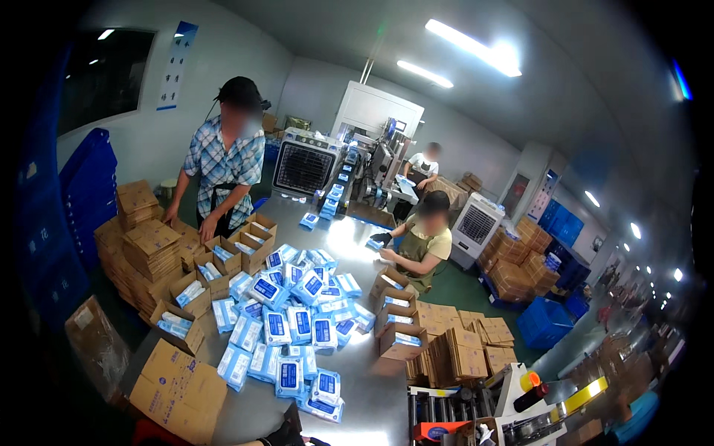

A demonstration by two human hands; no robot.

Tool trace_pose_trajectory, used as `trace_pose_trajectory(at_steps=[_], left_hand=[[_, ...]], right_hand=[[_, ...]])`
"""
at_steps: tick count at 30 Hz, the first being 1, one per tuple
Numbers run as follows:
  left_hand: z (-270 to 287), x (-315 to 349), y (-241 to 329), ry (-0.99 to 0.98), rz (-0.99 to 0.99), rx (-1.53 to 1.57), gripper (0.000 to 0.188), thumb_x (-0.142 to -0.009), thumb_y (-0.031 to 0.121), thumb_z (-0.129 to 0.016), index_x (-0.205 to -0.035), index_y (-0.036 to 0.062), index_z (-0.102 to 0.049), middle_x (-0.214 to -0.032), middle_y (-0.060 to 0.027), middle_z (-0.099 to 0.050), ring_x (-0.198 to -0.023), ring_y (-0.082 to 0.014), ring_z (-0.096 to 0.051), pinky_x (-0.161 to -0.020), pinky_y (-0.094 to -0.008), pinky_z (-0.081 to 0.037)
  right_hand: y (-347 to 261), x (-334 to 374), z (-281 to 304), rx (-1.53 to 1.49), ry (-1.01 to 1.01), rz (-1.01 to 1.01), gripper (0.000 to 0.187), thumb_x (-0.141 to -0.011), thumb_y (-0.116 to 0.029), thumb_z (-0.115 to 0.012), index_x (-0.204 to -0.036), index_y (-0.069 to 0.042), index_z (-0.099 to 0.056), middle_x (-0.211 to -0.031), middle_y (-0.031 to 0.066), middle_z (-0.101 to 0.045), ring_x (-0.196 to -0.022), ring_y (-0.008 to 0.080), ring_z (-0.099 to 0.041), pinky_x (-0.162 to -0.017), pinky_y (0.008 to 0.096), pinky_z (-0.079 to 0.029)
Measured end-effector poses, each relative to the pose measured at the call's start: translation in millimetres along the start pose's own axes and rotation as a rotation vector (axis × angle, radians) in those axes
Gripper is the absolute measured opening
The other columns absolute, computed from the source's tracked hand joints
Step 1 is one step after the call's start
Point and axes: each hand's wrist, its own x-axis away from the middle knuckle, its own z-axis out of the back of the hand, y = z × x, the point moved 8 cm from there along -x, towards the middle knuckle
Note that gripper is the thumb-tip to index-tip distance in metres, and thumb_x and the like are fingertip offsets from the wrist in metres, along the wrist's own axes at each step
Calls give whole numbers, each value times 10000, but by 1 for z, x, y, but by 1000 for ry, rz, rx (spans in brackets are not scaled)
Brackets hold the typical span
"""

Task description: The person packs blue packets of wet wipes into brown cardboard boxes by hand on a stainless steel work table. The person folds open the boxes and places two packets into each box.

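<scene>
At the lower edge is a dark-gloved hand (285, 433), which I take to be my left hand. Most of it is cut off, and its fingers do not show clearly. A dark upright shape, too dim to name, touches it. My right hand is not to be made out. The gloved hand is nearest a pile of blue-and-white wipe packs (299, 325) on the metal table (357, 398). Left of it, a flattened brown carton (178, 390) lies at the table's edge.
Open cartons with packs (177, 325) line the left side; others (402, 340) stand right. A person in a checked shirt (223, 163) is beside stacked cartons (151, 249). Across the table, an aproned person (420, 253) handles a pack. A roller conveyor (454, 407) is near right.
</scene>
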Motion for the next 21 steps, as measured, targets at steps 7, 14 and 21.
trace_pose_trajectory(at_steps=[7,14,21], left_hand=[[27,29,7,-100,-144,-84,668,-706,352,-679,-1297,109,-485,-1143,-208,-594,-987,-371,-599,-842,-476,-471],[102,49,170,415,-724,-734,157,-827,165,-537,-938,93,-622,-1025,-127,-632,-1001,-298,-578,-921,-478,-407],[78,29,175,-5,-409,-435,482,-783,394,-610,-1120,50,-588,-1080,-158,-597,-991,-354,-559,-853,-453,-436]], right_hand=[[44,1,36,188,189,57,614,-687,-280,-682,-1251,-103,-519,-1171,148,-537,-1162,315,-437,-998,521,-284],[0,38,55,186,462,146,568,-650,-222,-681,-1193,-105,-562,-1220,162,-509,-1171,308,-433,-1014,514,-282],[20,19,66,183,586,-88,211,-816,-258,-599,-950,-99,-635,-1031,113,-615,-1008,229,-583,-905,466,-401]])
